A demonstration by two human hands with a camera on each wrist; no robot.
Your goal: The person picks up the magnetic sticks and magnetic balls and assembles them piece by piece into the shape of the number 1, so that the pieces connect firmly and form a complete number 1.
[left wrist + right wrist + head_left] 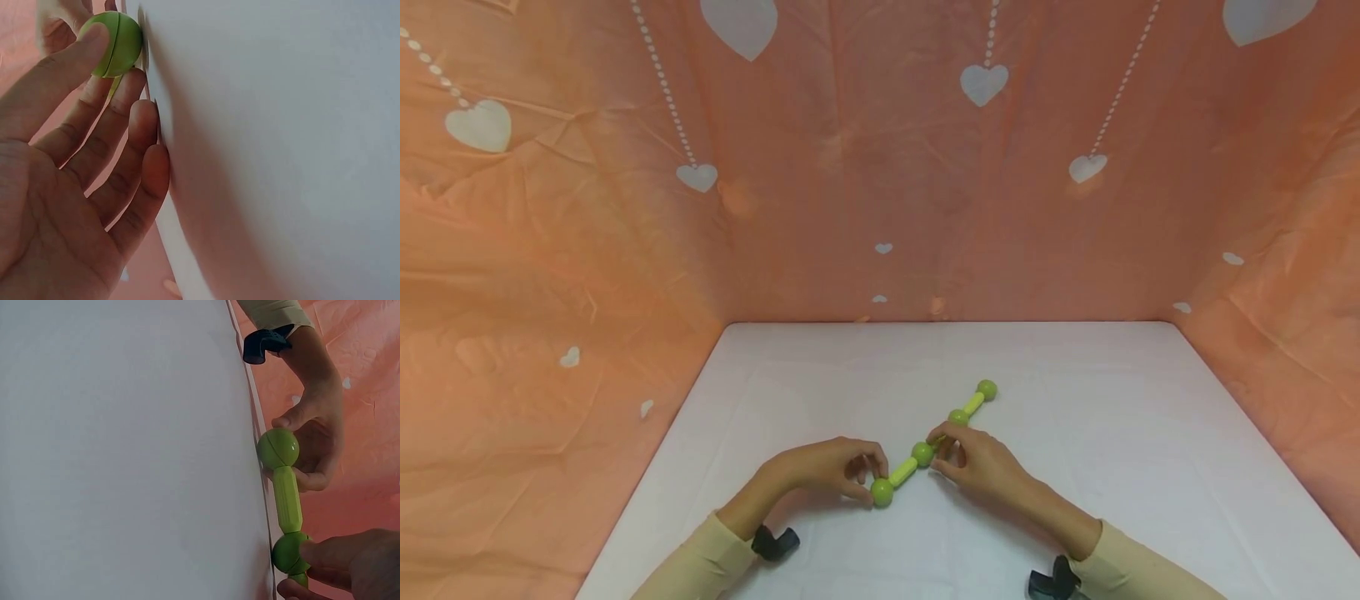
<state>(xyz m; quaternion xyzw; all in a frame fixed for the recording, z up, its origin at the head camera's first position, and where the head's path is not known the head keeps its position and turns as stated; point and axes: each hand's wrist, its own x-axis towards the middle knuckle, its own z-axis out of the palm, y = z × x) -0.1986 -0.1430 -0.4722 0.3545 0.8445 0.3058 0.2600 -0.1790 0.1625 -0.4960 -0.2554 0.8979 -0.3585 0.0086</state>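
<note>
A straight chain of green balls and lighter yellow-green rods [902, 472] lies slantwise on the white table [1075, 400]. At its near end my left hand [835, 467] pinches the end ball [882, 492] between thumb and fingers; the left wrist view shows the thumb on that ball [122, 53]. Farther along, my right hand [981, 467] grips the chain just past the second ball [922, 454], partly covering the rod there. In the right wrist view its thumb touches the second ball [289, 553]. The far end ball [987, 390] stands apart from both hands.
Orange cloth [880, 167] with white hearts hangs behind and along both sides of the table. A dark wrist mount [775, 543] sits on the left wrist, another mount [1054, 579] on the right.
</note>
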